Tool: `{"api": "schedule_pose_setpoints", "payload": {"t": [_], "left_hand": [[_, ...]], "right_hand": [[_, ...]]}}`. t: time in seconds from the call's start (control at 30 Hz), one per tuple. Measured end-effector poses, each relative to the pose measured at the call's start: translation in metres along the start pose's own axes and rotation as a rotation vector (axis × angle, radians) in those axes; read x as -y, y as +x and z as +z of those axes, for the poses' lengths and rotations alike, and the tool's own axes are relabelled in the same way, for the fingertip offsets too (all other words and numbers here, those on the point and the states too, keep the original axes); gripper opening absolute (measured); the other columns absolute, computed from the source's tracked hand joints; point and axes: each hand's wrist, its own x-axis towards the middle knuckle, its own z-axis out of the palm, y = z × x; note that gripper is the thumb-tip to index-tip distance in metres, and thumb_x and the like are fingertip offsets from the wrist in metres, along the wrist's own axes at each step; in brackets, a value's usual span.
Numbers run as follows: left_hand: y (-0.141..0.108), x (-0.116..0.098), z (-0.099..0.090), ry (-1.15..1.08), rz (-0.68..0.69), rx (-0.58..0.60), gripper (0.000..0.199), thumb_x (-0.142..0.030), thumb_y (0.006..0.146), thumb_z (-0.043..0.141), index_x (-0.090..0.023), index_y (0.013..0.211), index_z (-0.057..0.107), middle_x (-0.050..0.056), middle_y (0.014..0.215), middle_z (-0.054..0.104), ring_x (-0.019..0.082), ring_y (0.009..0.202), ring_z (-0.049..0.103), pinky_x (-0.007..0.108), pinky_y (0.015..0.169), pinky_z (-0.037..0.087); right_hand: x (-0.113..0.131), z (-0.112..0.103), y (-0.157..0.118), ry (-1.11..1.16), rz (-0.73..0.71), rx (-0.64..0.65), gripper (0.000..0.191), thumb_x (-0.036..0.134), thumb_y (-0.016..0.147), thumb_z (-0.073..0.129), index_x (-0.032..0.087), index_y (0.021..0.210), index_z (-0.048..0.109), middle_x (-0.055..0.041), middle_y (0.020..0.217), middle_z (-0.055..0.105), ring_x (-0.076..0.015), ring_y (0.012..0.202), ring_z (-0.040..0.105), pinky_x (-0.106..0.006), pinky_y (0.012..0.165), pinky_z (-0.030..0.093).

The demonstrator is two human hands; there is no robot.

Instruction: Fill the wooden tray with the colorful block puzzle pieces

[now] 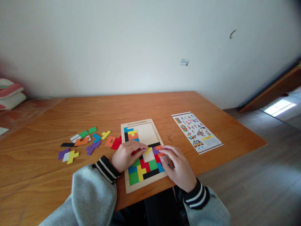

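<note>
A wooden puzzle board (130,188) lies at a slant on the table, its lower and right parts filled with coloured blocky pieces. My left hand (127,154) reaches across the board's left side, thumb and forefinger closed at a small yellow puzzle piece (148,151). This piece is beside a bare patch of the tray, below a long black piece (154,145). My right hand (180,166) rests at the board's right edge, its fingers apart and touching orange and purple pieces (155,151). The left hand hides some pieces on the board.
Loose pieces lie left of the board, among them a yellow piece (73,156), a red piece (117,143) and a green piece (92,129). A printed pattern sheet (197,133) lies to the right. The wooden table (98,110) meets a white wall (131,47).
</note>
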Motion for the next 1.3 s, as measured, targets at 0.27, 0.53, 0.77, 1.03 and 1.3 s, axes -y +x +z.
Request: {"api": "schedule_pose_setpoints", "payload": {"t": [0.27, 0.53, 0.77, 1.03, 1.3], "left_hand": [[0.0012, 0.0004, 0.0016, 0.094, 0.094, 0.064, 0.011, -0.024, 0.095, 0.062, -0.020, 0.094, 0.073, 0.003, 0.088, 0.077, 0.016, 0.080, 0.069, 0.030, 0.078, 0.056], [0.0020, -0.0036, -0.0025, 0.216, 0.239, 0.057, 0.011, -0.027, 0.095, 0.064, -0.022, 0.097, 0.073, 0.002, 0.090, 0.078, 0.018, 0.080, 0.066, 0.032, 0.077, 0.054], [-0.0015, -0.0083, -0.0058, 0.203, 0.327, 0.134, 0.019, -0.025, 0.094, 0.063, -0.021, 0.109, 0.073, 0.004, 0.094, 0.079, 0.021, 0.087, 0.070, 0.035, 0.076, 0.056], [-0.0017, -0.0076, -0.0053, 0.206, 0.298, 0.130, 0.021, -0.023, 0.095, 0.058, -0.023, 0.108, 0.074, 0.006, 0.096, 0.079, 0.021, 0.089, 0.071, 0.036, 0.080, 0.058], [-0.0059, -0.0043, -0.0030, 0.211, 0.234, 0.142, 0.021, -0.026, 0.096, 0.056, -0.023, 0.104, 0.075, 0.006, 0.100, 0.079, 0.021, 0.094, 0.071, 0.037, 0.085, 0.057]], "right_hand": [[-0.0010, 0.0004, -0.0012, -0.002, 0.007, 0.006, 0.025, 0.022, 0.095, 0.055, 0.023, 0.119, 0.062, -0.0097, 0.121, 0.064, -0.0248, 0.114, 0.061, -0.044, 0.099, 0.053], [-0.0006, 0.0007, -0.0008, 0.001, 0.002, -0.001, 0.027, 0.021, 0.094, 0.056, 0.023, 0.120, 0.062, -0.0101, 0.121, 0.065, -0.0253, 0.115, 0.062, -0.045, 0.100, 0.053], [-0.0001, 0.0008, -0.0001, -0.007, -0.002, 0.000, 0.026, 0.021, 0.094, 0.055, 0.023, 0.119, 0.062, -0.0100, 0.120, 0.065, -0.0253, 0.114, 0.062, -0.045, 0.099, 0.053], [-0.0005, -0.0001, 0.0000, -0.017, -0.005, -0.003, 0.025, 0.021, 0.094, 0.056, 0.024, 0.118, 0.063, -0.0102, 0.119, 0.066, -0.0257, 0.112, 0.063, -0.046, 0.097, 0.054], [-0.0022, 0.0021, -0.0018, -0.010, -0.001, -0.016, 0.022, 0.027, 0.095, 0.056, 0.026, 0.115, 0.065, -0.0093, 0.118, 0.067, -0.0263, 0.111, 0.065, -0.045, 0.096, 0.055]]}}
